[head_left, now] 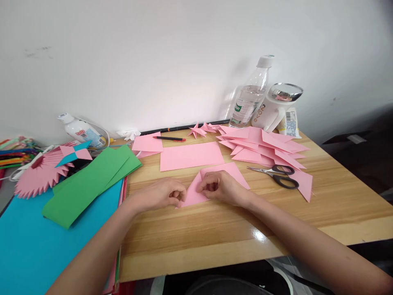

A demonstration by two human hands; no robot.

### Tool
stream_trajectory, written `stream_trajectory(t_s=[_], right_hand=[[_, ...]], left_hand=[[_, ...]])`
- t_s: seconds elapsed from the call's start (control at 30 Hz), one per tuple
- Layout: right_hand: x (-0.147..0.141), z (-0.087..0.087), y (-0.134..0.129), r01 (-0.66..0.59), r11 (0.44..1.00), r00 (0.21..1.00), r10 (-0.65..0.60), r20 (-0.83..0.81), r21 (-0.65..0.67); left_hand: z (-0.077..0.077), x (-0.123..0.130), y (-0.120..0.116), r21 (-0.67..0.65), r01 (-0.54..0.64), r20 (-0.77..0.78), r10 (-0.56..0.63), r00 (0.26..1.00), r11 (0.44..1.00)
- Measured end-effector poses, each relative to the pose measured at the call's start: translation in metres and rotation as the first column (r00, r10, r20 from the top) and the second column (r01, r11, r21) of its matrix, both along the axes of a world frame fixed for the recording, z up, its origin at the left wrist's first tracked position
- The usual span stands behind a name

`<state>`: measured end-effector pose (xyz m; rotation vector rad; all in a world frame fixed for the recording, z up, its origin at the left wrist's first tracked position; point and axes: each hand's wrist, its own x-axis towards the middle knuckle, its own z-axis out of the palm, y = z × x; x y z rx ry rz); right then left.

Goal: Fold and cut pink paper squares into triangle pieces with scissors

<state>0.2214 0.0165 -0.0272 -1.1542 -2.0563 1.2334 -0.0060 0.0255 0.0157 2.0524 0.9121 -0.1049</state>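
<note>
A pink sheet of paper [236, 174] lies on the wooden table between my hands, its left end folded over at a slant. My left hand [167, 193] is closed, thumb and fingers pinching the sheet's lower left corner. On the folded part rests my right hand [224, 187], fingers curled in and fingertips against the paper; they hide some of the fold. Just beyond is a flat pink strip of paper [192, 156]. Black-handled scissors [281, 176] lie to the right, blades pointing left.
Folded pink papers [260, 145] are heaped at the back right, before a water bottle [250, 98] and a white mug [272, 108]. A dark pen [170, 139] lies near the wall. Green strips [82, 188] rest on blue paper [21, 229] at left, beside a pleated pink paper piece [41, 172].
</note>
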Motion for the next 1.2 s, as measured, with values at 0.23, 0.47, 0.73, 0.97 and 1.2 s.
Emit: stream_trajectory(t_s=[0.23,0.47,0.73,0.97,1.2], right_hand=[[0.001,0.007,-0.001,-0.060,0.983,0.996,0.046,0.080,0.175],[0.005,0.007,0.001,-0.130,0.983,0.990,0.121,0.073,0.131],[0.007,0.009,0.002,-0.173,0.975,0.983,0.163,0.080,0.142],[0.006,0.008,0.002,-0.166,0.979,0.983,0.156,0.092,0.120],[0.007,0.007,0.001,-0.177,0.972,0.981,0.162,0.104,0.157]], left_hand=[[0.005,0.004,-0.004,0.063,0.043,-0.046,-0.040,0.998,0.997],[0.009,0.006,-0.004,0.058,0.043,-0.064,-0.039,0.997,0.997],[0.011,0.007,-0.007,0.163,0.040,-0.081,-0.027,0.996,0.986],[0.015,0.010,-0.011,0.243,0.092,0.083,-0.116,0.990,0.966],[0.016,0.012,-0.011,0.189,0.119,0.021,-0.126,0.992,0.975]])
